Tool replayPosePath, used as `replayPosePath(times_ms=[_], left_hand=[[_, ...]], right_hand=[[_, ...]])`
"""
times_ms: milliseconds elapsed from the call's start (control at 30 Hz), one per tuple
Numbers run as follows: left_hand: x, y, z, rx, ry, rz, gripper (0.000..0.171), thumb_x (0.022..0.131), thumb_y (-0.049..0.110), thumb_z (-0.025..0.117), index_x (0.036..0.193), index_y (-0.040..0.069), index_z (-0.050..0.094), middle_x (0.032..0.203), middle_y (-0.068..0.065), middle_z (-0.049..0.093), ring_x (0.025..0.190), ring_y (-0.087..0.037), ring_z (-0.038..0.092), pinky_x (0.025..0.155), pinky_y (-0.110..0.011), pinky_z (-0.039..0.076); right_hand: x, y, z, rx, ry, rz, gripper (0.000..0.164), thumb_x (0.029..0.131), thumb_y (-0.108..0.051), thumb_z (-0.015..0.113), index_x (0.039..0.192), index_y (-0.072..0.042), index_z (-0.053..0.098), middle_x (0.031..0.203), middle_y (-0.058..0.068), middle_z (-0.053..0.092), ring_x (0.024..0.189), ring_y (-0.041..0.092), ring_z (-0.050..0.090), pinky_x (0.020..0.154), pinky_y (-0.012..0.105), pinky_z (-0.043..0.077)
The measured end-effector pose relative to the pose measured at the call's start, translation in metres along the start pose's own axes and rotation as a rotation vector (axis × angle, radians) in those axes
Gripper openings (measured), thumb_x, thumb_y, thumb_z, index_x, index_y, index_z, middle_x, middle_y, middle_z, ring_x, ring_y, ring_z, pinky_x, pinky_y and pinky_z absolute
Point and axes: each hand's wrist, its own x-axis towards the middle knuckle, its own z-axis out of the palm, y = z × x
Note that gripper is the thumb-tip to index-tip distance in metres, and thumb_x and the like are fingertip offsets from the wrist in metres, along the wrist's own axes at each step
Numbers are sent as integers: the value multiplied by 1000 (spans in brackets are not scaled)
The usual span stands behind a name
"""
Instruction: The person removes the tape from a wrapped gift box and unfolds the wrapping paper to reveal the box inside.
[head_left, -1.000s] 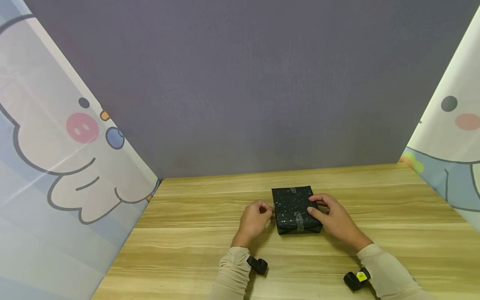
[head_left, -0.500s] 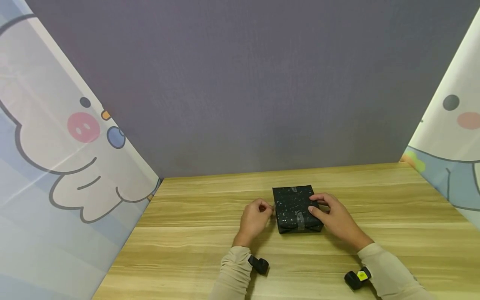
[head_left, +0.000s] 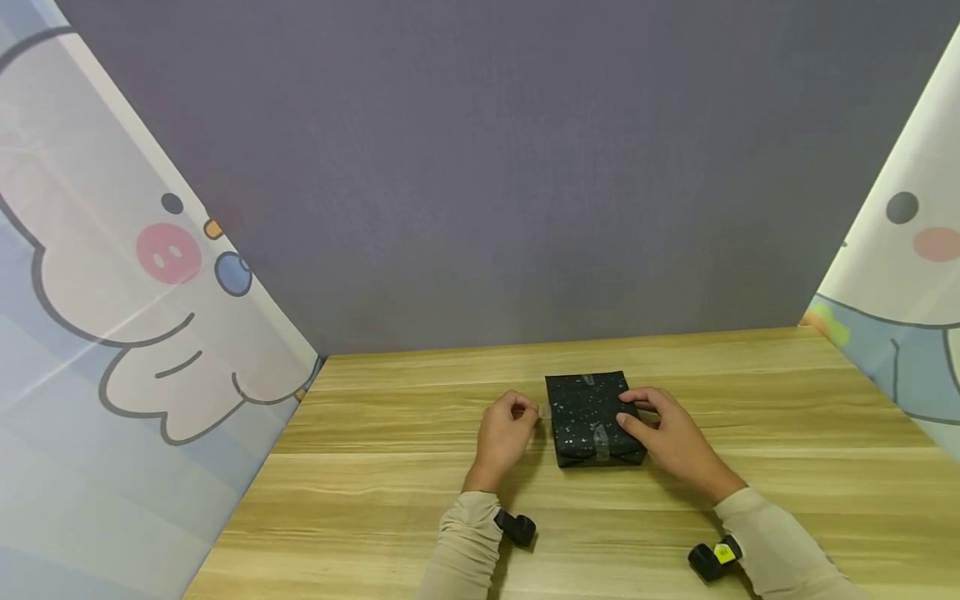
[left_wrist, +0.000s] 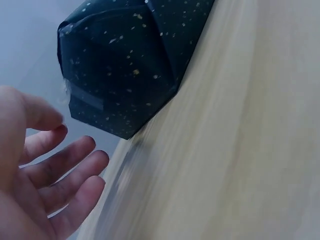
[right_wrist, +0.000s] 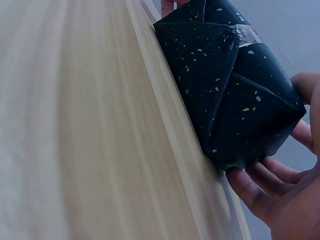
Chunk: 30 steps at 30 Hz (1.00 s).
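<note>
A flat box wrapped in black speckled paper (head_left: 585,412) lies on the wooden table. Clear tape pieces (head_left: 601,442) show on its top, and the right wrist view shows folded paper (right_wrist: 200,65) on the near side. My left hand (head_left: 501,437) is at the box's left side, thumb and index finger pinching a short strip of clear tape (head_left: 545,411) that reaches to the box's edge. In the left wrist view the other fingers (left_wrist: 75,167) are spread loosely. Across from it, my right hand (head_left: 678,446) holds the box's right side, thumb on top and fingers against the side.
Pale wood-grain table (head_left: 375,517) surrounds the box. A grey panel (head_left: 510,183) stands behind it, with cartoon-printed sheets on the left (head_left: 90,250) and right (head_left: 900,275). Black wrist cameras (head_left: 516,528) hang at both cuffs.
My left hand has drawn back slightly to the left from the box's edge, so the tape strip now shows between fingers and box. The right hand and box are nearly still.
</note>
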Motion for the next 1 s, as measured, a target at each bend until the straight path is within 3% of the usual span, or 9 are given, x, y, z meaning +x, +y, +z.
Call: replayPosePath(times_ms=[233,400,600,833,1000], left_hand=[[-1,5,5,-46,17,31,20,98,22,64,108,8,73,89,8,70,82,-7,64,75,-33,53],[-4,6,6,-70,-10,67,30,97,36,66,116,13,71,101,10,70,91,-8,66,82,-34,53],[-7,7,4,-44,-90,126,44,96,49,64,133,25,65,114,9,67,96,-8,66,82,-34,53],[-9,8,6,73,-126,166,47,94,51,65,136,32,63,118,10,63,94,-5,65,77,-31,52],[-8,6,7,67,-131,168,47,93,50,67,136,31,64,115,10,63,93,-4,65,77,-30,53]], right_hand=[[0,0,0,-2,4,2,34,101,-23,64,128,-3,59,133,22,51,120,45,54,94,58,48],[0,-1,0,-5,9,1,33,100,-22,65,127,-3,60,132,21,52,120,45,55,93,58,48],[1,-3,0,-31,25,-42,30,99,-19,66,124,-3,63,136,23,49,119,44,55,93,57,49],[0,-9,1,-107,40,-109,26,98,-20,68,120,-6,71,149,21,42,128,46,47,95,64,43],[-1,-14,5,-143,25,-169,25,95,-20,72,117,-9,74,150,20,43,135,48,38,96,69,38]])
